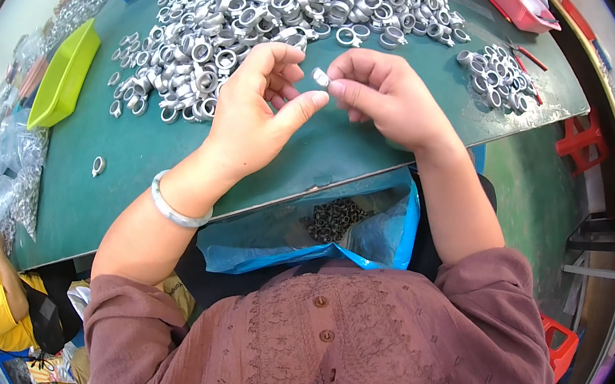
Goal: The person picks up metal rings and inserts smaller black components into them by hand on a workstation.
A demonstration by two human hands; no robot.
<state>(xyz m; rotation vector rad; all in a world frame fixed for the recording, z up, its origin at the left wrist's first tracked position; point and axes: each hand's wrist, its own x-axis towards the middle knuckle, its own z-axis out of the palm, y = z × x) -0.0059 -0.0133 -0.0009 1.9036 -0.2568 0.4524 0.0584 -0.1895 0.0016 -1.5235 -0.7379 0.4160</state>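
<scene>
I grasp a small, bright silver metal piece (320, 77) between the thumb and bent forefinger of my right hand (389, 98); its exact shape is too small to tell. It sits above the green tabletop (127, 220), in the gap between my two hands. My left hand (256, 113) is released, its fingers loosely curled and its thumb standing apart from them, the tip just beside the piece. Beyond my hands spreads a large heap of silver-grey metal rings (281, 1), with a smaller cluster of similar rings (495, 73) off to the right, near red-handled pliers (533, 58). One lone silver ring (99, 166) lies well apart on the left, below a yellow-green plastic tub (68, 78). Under the table edge, at my lap, a blue plastic bag (410, 224) holds small dark ring-shaped parts (333, 220).
</scene>
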